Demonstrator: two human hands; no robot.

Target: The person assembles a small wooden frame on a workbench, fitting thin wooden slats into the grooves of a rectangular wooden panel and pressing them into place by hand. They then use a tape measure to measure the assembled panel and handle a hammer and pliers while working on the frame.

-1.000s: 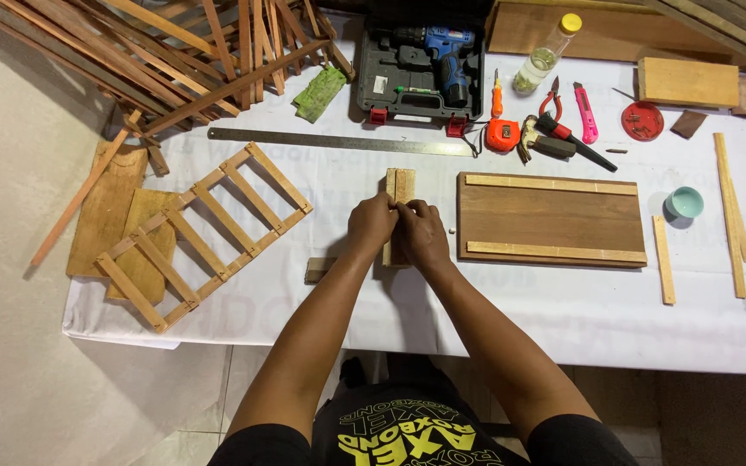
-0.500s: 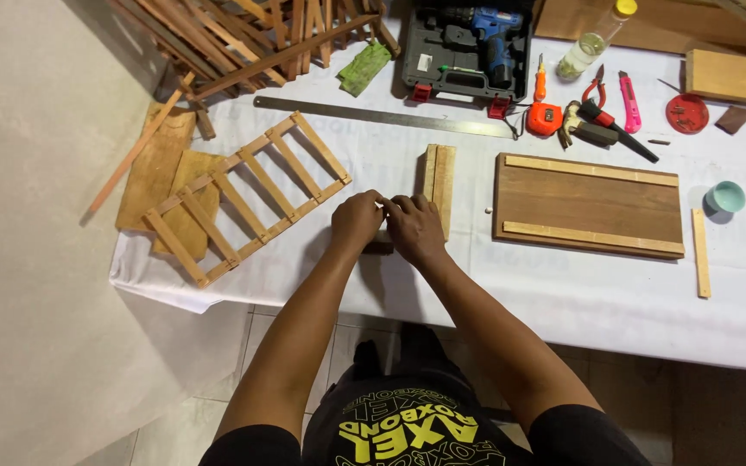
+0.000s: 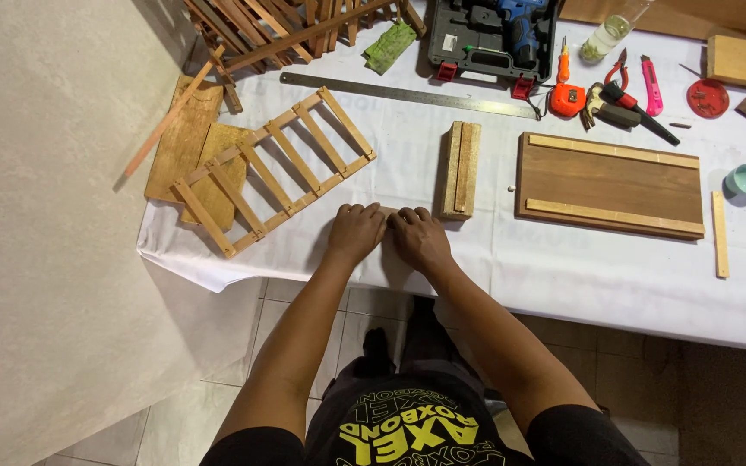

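My left hand (image 3: 356,233) and my right hand (image 3: 420,239) sit side by side near the front edge of the white-covered table (image 3: 563,267). Both are closed over a small wooden strip (image 3: 388,210), of which only a short bit shows between them. Just beyond my right hand lies a small block of wooden pieces (image 3: 459,168), untouched. A ladder-like wooden slat frame (image 3: 274,168) lies to the left of my hands.
A flat wooden panel with edge strips (image 3: 610,184) lies to the right. At the back are a long steel ruler (image 3: 407,93), a drill case (image 3: 494,34), an orange tape measure (image 3: 568,99), pliers, a pink cutter (image 3: 652,85) and stacked slats (image 3: 287,26). A teal cup (image 3: 745,179) stands far right.
The view has shifted, so the table sits further right and higher in frame. My hands stay together on the small strip, now nearer the table's front edge, apart from the block.
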